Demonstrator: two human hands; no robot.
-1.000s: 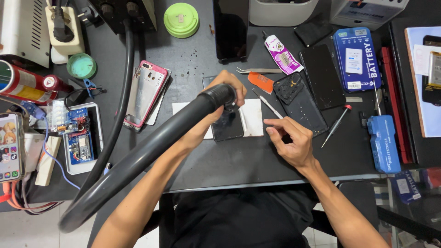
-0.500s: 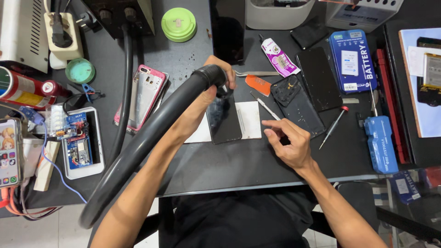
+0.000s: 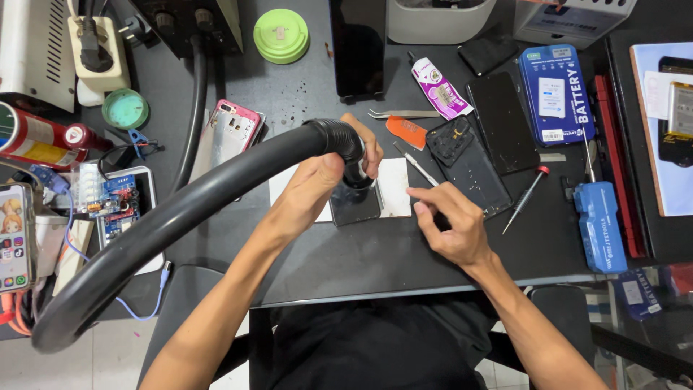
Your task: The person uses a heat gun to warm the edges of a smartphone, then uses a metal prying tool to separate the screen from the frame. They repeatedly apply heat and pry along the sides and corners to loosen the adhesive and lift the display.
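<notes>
My left hand point(image 3: 328, 177) grips the ribbed end of a thick black hose point(image 3: 180, 217), with its nozzle pointing down at a small dark phone part point(image 3: 355, 204) that lies on a white sheet point(image 3: 393, 188). My right hand point(image 3: 451, 224) rests on the dark desk just right of the sheet, fingers curled near a phone back frame point(image 3: 469, 166); whether it holds a small tool is hidden. A thin metal tool point(image 3: 417, 165) lies between the sheet and the frame.
Pink phone shell point(image 3: 227, 137), tweezers point(image 3: 401, 113), orange pick point(image 3: 406, 132), glue tube point(image 3: 440, 90), blue battery box point(image 3: 556, 94), red-handled screwdriver point(image 3: 527, 198), blue tool case point(image 3: 599, 227), green lids point(image 3: 281, 35), circuit boards point(image 3: 115, 198) and a red can point(image 3: 36, 141) crowd the desk.
The hose end and my left hand swung up and back, then came down again over the dark part on the white sheet. My right hand shifted slightly left.
</notes>
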